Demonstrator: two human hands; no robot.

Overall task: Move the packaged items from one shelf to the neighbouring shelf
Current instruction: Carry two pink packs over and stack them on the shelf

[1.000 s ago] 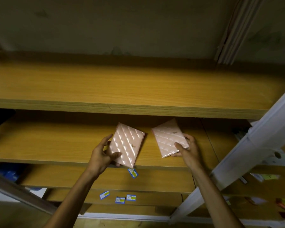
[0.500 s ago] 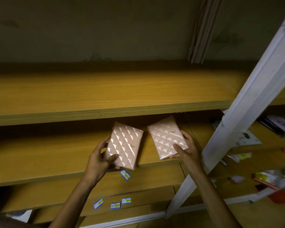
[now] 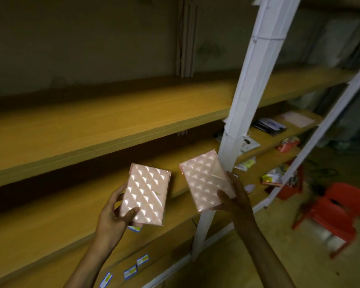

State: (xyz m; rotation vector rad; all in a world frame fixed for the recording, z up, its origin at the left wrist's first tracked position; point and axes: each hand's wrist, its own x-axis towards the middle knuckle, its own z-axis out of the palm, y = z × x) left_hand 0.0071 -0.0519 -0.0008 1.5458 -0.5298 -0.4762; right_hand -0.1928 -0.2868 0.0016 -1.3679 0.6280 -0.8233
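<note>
My left hand [image 3: 112, 213] grips a shiny pink quilted package [image 3: 147, 194] by its lower left corner, thumb on its face. A second pink quilted package [image 3: 205, 179] is held by my right hand [image 3: 235, 198], thumb across its lower right corner. Both packages hang in the air in front of the wooden middle shelf [image 3: 50, 208], tilted, side by side with a gap between them. The neighbouring shelf [image 3: 264, 134] lies to the right, beyond a white post [image 3: 245, 96].
The right-hand shelf bay holds loose packets and papers [image 3: 268, 125]. A red plastic chair [image 3: 339, 210] stands on the floor at the right. Small blue-and-yellow labels [image 3: 131, 273] lie on the lowest shelf. The upper wooden shelf [image 3: 92, 125] is bare.
The view has swung right, bringing the white post, the neighbouring bay and the chair into sight. Both hands have lifted the packages off the middle shelf and carried them rightward.
</note>
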